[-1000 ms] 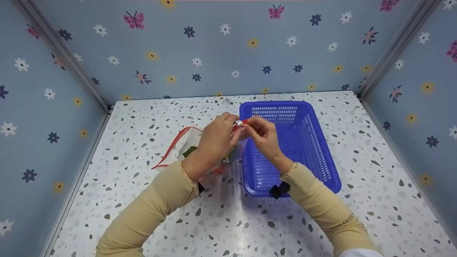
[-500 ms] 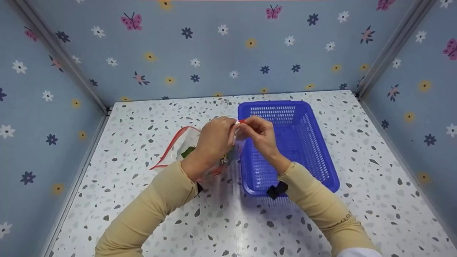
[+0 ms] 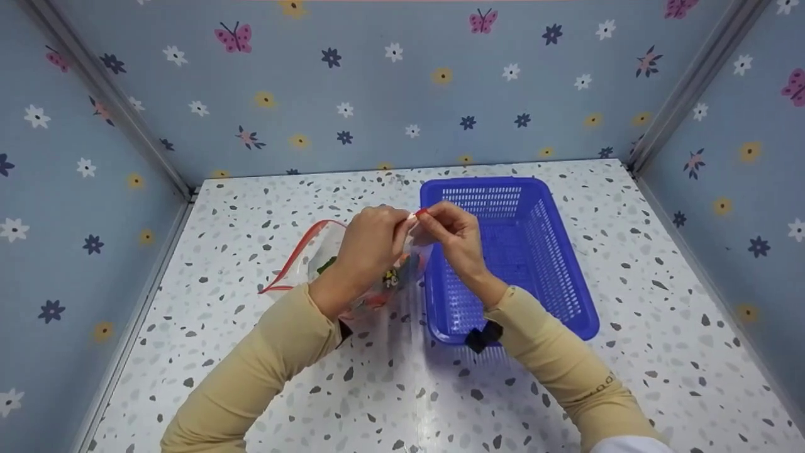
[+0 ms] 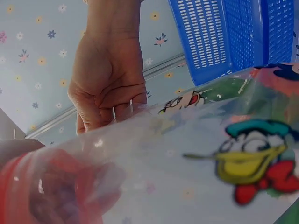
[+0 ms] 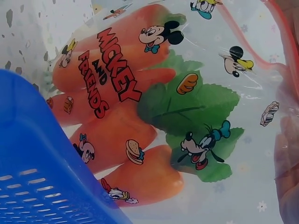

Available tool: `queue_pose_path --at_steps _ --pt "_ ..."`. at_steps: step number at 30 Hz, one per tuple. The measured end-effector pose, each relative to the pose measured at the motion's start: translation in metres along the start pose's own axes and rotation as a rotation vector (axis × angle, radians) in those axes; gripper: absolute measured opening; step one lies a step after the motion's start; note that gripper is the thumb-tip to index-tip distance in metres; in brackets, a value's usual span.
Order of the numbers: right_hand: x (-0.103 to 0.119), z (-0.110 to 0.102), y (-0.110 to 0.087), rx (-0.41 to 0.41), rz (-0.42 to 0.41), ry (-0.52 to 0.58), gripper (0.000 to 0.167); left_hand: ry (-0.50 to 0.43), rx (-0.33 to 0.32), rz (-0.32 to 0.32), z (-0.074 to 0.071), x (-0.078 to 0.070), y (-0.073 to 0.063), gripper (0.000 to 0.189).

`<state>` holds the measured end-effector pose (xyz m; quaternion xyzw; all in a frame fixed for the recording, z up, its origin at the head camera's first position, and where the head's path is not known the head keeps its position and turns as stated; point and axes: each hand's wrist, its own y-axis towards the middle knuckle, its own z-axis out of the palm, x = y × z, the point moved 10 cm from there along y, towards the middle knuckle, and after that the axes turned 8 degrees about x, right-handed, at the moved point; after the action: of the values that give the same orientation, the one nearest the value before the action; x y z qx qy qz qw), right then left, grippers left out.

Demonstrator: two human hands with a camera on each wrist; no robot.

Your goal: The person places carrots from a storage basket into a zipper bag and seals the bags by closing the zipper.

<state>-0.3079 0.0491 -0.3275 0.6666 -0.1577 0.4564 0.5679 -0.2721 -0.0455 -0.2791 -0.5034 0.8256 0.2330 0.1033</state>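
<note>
A clear zip bag (image 5: pixel 252 172) with a red edge (image 3: pixel 295 255) and cartoon prints leans under the hands, left of the blue basket (image 3: pixel 575 277). Inside it, several orange carrots (image 5: pixel 124 133) and green leaves (image 5: pixel 210 102) show through the plastic in the right wrist view. My left hand (image 3: pixel 371 239) pinches the bag's top edge at a small white piece, which looks like the zip slider (image 3: pixel 412 216). Close beside it, my right hand (image 3: pixel 464 242) pinches the red end of that edge between thumb and forefinger. The left hand hides much of the bag in the head view.
The basket, with slotted walls, stands right beside the bag, partly under the right forearm. A speckled white table (image 3: pixel 352 390) lies below. Blue flowered walls (image 3: pixel 377 82) enclose the back and both sides.
My left hand shifts slightly left along with the white piece, and the bag moves a little left too. The right hand drifts slightly left, still pinching the red end.
</note>
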Motion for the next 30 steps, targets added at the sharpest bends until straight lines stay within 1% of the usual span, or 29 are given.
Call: queue_pose_path --at_steps 4,8,10,16,20,25,28,30 --pt "-0.003 -0.01 0.0 -0.057 0.025 -0.025 0.009 0.008 -0.012 0.016 -0.002 0.001 -0.003 0.021" --pt "-0.008 -0.022 0.001 -0.114 0.059 -0.048 0.011 0.002 -0.006 0.003 -0.002 0.006 -0.007 0.021" --pt "-0.009 -0.025 0.002 -0.127 0.072 -0.048 0.012 -0.003 -0.006 -0.002 -0.003 0.009 -0.008 0.021" --pt "-0.017 -0.036 0.004 -0.182 0.112 0.0 0.01 -0.002 -0.024 0.0 -0.008 0.016 -0.013 0.02" --pt "-0.021 -0.04 0.005 -0.195 0.117 -0.011 0.012 0.006 -0.037 0.006 -0.01 0.021 -0.017 0.019" --pt "-0.028 -0.047 0.006 -0.218 0.136 -0.023 0.018 0.034 -0.047 -0.023 -0.011 0.031 -0.022 0.018" --pt "-0.034 -0.052 0.004 -0.25 0.161 -0.021 0.016 0.027 -0.051 -0.045 -0.012 0.038 -0.027 0.016" --pt "-0.038 -0.057 0.003 -0.274 0.181 -0.02 0.013 0.022 -0.059 -0.046 -0.013 0.041 -0.029 0.017"
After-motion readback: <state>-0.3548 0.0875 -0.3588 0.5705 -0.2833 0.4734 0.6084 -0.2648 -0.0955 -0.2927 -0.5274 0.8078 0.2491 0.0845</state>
